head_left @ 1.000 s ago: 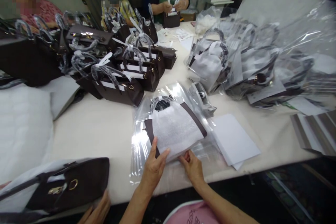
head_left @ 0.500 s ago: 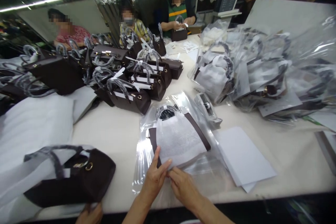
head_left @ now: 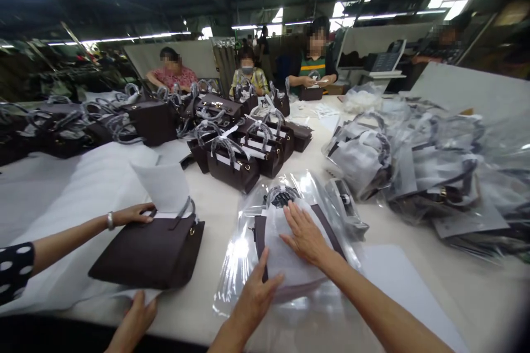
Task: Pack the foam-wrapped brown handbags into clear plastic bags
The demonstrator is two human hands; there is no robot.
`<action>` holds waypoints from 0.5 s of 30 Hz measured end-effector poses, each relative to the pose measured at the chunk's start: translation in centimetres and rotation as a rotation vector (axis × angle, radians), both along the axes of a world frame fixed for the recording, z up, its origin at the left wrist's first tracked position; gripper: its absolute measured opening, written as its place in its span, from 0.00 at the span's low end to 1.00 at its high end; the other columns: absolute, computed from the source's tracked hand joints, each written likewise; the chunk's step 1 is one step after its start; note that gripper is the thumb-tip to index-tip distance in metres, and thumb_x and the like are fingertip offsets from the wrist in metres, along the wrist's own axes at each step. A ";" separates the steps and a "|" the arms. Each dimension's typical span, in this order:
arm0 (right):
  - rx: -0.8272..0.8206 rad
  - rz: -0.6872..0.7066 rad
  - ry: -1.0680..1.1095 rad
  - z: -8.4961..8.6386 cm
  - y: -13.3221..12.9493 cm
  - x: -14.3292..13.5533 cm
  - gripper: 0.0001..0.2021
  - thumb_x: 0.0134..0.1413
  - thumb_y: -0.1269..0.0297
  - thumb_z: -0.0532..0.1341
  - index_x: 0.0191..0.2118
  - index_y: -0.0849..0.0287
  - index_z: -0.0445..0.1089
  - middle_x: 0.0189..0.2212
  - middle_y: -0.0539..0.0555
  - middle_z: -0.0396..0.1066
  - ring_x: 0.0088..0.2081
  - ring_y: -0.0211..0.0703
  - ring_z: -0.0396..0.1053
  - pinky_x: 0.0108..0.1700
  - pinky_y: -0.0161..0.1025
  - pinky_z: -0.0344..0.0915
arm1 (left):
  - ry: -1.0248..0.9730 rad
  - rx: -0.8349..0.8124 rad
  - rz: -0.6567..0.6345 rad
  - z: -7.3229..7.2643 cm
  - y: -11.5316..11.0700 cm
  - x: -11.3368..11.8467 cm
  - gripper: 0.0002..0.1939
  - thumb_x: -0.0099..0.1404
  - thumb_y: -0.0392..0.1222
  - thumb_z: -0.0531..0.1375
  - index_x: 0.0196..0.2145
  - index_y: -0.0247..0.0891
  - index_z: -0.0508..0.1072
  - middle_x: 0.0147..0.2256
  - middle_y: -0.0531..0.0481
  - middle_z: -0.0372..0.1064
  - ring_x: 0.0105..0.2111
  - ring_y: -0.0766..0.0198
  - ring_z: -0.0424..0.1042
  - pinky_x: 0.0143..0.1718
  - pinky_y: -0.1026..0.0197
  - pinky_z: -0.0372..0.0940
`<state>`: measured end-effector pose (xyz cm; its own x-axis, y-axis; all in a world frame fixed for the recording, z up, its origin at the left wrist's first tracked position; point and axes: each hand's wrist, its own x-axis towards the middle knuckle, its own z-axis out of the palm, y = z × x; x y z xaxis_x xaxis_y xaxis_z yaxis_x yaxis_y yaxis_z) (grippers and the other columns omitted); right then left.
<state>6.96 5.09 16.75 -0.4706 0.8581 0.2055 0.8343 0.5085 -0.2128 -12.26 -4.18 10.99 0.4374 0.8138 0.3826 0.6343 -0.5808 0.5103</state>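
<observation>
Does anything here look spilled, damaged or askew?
Nothing looks spilled or damaged. The handbag beneath the right hand lies flat on clear plastic, a white sheet covering its middle. Only the bagged handbags at right look untidy, overlapping in a loose heap.

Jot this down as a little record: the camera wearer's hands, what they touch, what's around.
Right hand: fingers spread on white wrapping sheet
Left hand: at the sheet's lower left corner
Dark brown handbag: under the sheet, clear plastic showing around it
Leftward: a co-worker's hand on another dark brown handbag
Rightward: plastic-bagged handbags, white paper
Beyond: handbags with wrapped handles
</observation>
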 end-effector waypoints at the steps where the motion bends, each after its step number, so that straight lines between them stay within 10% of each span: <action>1: -0.023 0.021 -0.069 -0.5 0.8 0.1 0.32 0.56 0.55 0.53 0.59 0.73 0.50 0.60 0.71 0.45 0.61 0.58 0.44 0.58 0.55 0.48 | 0.001 -0.014 0.007 0.1 -0.1 0.0 0.24 0.55 0.22 0.52 0.46 0.43 0.68 0.63 0.48 0.35 0.59 0.52 0.50 0.49 0.49 0.64; 10: -0.095 0.418 -0.195 3.2 8.7 -3.9 0.22 0.52 0.79 0.53 0.50 0.52 0.64 0.57 0.54 0.56 0.60 0.45 0.49 0.60 0.49 0.42 | -0.127 0.057 -0.003 -1.3 -0.9 -0.3 0.26 0.56 0.23 0.52 0.47 0.49 0.67 0.63 0.51 0.34 0.58 0.51 0.52 0.49 0.48 0.65; 15: -0.275 0.551 -0.342 3.1 11.0 -7.7 0.07 0.37 0.68 0.67 0.29 0.55 0.73 0.28 0.49 0.73 0.39 0.44 0.68 0.56 0.48 0.47 | -0.141 0.081 0.008 -2.0 -1.8 -0.3 0.25 0.58 0.26 0.54 0.49 0.51 0.66 0.63 0.51 0.34 0.56 0.51 0.57 0.48 0.49 0.66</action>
